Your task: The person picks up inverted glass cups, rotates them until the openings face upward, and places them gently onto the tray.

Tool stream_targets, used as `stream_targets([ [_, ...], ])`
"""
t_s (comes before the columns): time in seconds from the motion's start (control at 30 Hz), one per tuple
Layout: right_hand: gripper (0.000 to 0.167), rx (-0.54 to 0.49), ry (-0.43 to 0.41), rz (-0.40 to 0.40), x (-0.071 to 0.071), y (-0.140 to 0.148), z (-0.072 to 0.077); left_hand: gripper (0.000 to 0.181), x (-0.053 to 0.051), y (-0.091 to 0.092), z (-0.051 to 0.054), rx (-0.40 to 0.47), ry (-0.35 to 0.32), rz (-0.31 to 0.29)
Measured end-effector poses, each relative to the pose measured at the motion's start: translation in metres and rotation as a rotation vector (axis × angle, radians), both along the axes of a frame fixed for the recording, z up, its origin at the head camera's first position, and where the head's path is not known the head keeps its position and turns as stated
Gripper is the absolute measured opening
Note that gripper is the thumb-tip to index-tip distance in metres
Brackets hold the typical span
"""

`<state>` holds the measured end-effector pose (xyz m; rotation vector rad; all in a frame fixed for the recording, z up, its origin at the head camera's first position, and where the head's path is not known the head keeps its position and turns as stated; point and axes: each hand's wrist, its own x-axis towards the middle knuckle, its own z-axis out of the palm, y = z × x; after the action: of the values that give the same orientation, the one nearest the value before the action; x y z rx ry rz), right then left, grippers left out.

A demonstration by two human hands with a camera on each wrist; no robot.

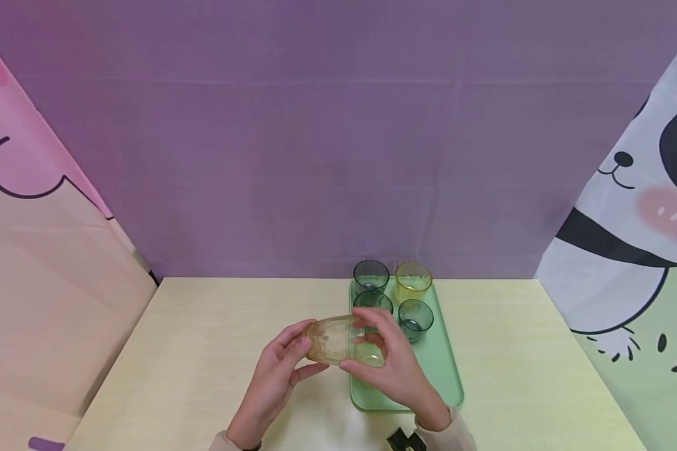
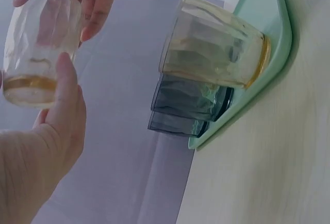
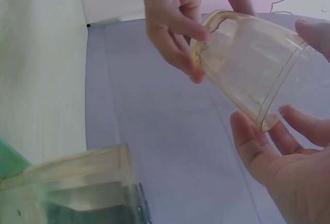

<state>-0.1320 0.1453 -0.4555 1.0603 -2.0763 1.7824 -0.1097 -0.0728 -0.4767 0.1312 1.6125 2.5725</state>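
A pale amber drinking glass (image 1: 333,340) lies sideways in the air, held between both hands. At its amber base end, my left hand (image 1: 276,363) pinches it with thumb and fingers. My right hand (image 1: 395,363) spans the rim end, thumb at one side and fingers at the other. In the right wrist view, the glass (image 3: 252,64) is tilted with its mouth towards the right hand (image 3: 289,167), and it looks clear inside. The left wrist view shows the thumb of the left hand (image 2: 62,115) against the glass near its base.
Below and right of the hands, a green tray (image 1: 437,369) carries several glasses: smoky dark ones, such as one (image 1: 415,318) on the right, a yellow one (image 1: 414,280) at the back, and another amber glass (image 2: 211,43) near the front. A purple cloth (image 1: 338,156) hangs behind the table.
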Motion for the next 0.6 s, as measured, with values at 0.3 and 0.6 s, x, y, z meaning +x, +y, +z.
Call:
stream_targets([
  [0.3,0.075,0.083,0.063,-0.091,0.005,0.010,0.019,0.041,-0.002,-0.019,0.004,-0.188,0.073,-0.027],
  [0.6,0.078,0.174,0.122,-0.165,0.001,0.022,0.019,0.040,-0.005,-0.036,0.012,-0.499,0.145,0.049],
])
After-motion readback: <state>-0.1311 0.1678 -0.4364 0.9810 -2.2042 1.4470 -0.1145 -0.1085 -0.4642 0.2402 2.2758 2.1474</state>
